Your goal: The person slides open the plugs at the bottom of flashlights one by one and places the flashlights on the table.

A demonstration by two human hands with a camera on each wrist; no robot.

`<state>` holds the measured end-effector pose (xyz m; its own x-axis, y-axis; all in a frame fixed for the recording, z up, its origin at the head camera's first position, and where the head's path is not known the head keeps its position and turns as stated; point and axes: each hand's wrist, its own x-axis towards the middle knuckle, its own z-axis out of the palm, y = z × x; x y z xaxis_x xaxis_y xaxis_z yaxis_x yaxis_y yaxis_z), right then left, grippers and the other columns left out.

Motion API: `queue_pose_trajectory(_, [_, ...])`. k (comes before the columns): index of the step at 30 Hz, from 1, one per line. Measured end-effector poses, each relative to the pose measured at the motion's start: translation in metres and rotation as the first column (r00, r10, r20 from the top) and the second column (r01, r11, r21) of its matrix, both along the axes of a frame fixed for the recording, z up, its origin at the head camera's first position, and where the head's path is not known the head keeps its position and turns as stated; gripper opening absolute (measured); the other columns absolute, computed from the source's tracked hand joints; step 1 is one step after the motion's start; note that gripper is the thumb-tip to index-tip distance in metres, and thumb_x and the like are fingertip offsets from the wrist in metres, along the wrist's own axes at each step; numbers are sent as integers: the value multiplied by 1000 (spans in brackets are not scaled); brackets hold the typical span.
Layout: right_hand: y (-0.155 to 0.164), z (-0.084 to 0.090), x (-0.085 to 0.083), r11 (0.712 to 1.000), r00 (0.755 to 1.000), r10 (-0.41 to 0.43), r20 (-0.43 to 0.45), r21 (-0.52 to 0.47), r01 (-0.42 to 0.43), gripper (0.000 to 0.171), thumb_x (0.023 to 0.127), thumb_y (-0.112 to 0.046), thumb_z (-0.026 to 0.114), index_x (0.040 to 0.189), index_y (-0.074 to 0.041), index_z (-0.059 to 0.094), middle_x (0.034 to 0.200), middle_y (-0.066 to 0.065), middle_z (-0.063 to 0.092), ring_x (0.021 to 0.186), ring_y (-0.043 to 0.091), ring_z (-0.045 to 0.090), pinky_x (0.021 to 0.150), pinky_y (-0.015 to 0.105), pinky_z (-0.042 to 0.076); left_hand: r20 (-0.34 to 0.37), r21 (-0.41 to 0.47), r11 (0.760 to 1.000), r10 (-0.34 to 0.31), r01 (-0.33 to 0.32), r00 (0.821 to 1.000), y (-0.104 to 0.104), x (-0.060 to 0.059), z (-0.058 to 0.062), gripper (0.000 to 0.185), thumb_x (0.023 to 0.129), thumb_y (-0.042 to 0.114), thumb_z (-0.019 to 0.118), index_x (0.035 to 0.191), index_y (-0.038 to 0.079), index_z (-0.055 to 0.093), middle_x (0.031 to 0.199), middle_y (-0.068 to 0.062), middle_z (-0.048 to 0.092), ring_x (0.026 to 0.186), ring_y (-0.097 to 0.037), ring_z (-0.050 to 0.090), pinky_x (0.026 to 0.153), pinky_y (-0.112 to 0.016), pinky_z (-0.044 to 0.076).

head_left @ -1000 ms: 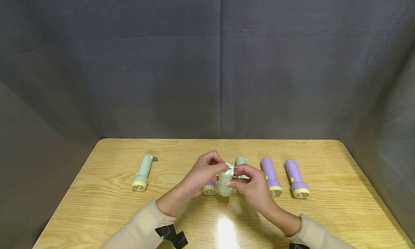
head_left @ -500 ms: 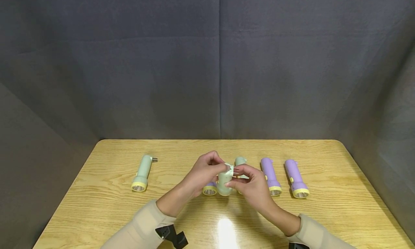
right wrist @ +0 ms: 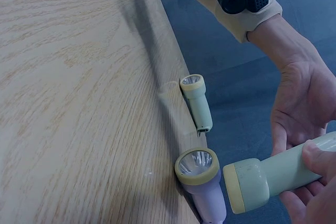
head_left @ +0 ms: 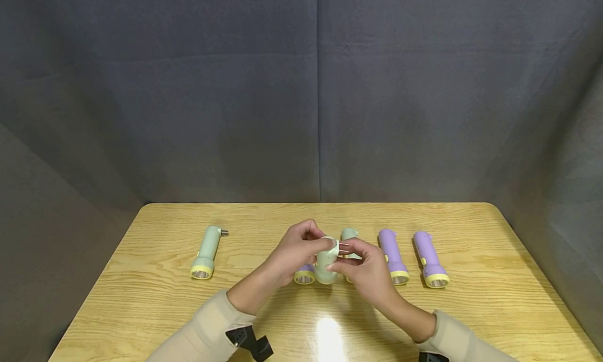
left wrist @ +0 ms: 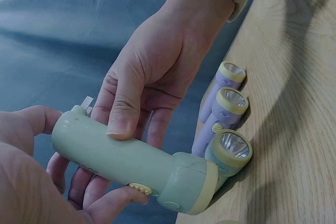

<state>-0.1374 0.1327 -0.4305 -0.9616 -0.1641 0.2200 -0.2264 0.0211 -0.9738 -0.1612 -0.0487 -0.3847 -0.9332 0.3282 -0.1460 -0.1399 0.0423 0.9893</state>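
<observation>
We held the green torch point(head_left: 326, 265) above the tabletop point(head_left: 155, 299), between both hands: left hand point(head_left: 296, 252) wrapped round its body, right hand point(head_left: 365, 268) pinching its tail end, where the prongs stuck out. The plug step seemed underway; next called for a steady grip.

The torch point(head_left: 326, 265) held in both hands is pale mint green with a cream-yellow ring at its lens end and a small yellow switch. Near the desk's left edge lies another mint-green torch point(head_left: 205, 252) with a yellow ring. Towards the right edge, two lilac torches point(head_left: 393, 256) point(head_left: 430, 259) carry yellow rings and yellow switches. The desk point(head_left: 155, 294) is light yellow wood with darker wavy grain. The sleeves point(head_left: 202, 333) are beige, and the backdrop point(head_left: 301, 90) is plain dark grey-blue cloth.
</observation>
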Motion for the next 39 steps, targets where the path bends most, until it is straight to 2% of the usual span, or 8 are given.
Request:
queue_pose_trajectory(5, [2,0,0,1000,1000,3,-18,14,-3,32,75,12,82,105,12,70,107,17,71,90,20,74,78,32,62,11,27,1000,-2,1,1000,0,0,0,17,92,14,71,88,6,57,88,-3,58,82,-16,57,69,-30,51])
queue_pose_trajectory(11, [4,-1,-1,1000,1000,-6,-23,21,7,32,77,11,82,107,10,70,106,6,72,93,20,73,77,30,62,-42,26,999,-25,26,999,-1,0,-4,18,95,16,70,91,4,58,88,-3,58,80,-16,55,67,-28,48])
queue_pose_trajectory(21, [7,0,-2,1000,999,6,-34,-3,-6,32,77,12,81,106,11,69,108,13,72,93,17,73,80,33,61,-114,8,997,-78,79,990,-5,-2,-3,18,99,18,69,101,2,61,94,-3,61,80,-16,52,69,-26,46])
queue_pose_trajectory(25, [7,2,-3,1000,999,7,-40,-22,-8,31,76,12,81,105,11,70,107,10,73,93,17,73,80,33,61,-150,-8,996,-90,90,985,-6,-2,-2,17,101,17,67,106,1,61,98,-4,63,83,-15,55,76,-28,52])
queue_pose_trajectory(28, [8,2,-3,999,999,7,-36,-34,-8,30,77,12,81,105,12,69,104,2,73,92,17,73,80,32,61,-182,-28,995,-103,99,978,-8,-2,-3,18,101,16,66,110,0,62,102,-7,64,88,-15,59,83,-34,57])
queue_pose_trajectory(31, [9,1,-4,999,999,7,-36,-39,-9,27,77,11,81,102,10,70,102,4,72,91,16,73,80,32,61,-223,-54,993,-115,106,968,-11,-2,-5,19,100,15,68,114,2,64,108,-8,66,95,-17,62,91,-38,55])
queue_pose_trajectory(35, [10,1,-5,1000,999,-1,-37,-31,-1,23,78,9,81,99,6,71,104,12,72,93,13,72,80,32,61,-288,-64,991,-133,120,948,-15,-3,-10,23,97,11,71,118,4,65,115,-7,67,106,-21,63,99,-44,49])
queue_pose_trajectory(39, [11,2,-5,1000,999,-8,-39,-14,7,23,79,10,80,100,11,69,104,6,73,98,11,69,81,31,61,-337,-51,989,-150,141,930,-18,-4,-13,29,95,6,73,122,4,65,120,-8,67,111,-22,63,104,-49,47])
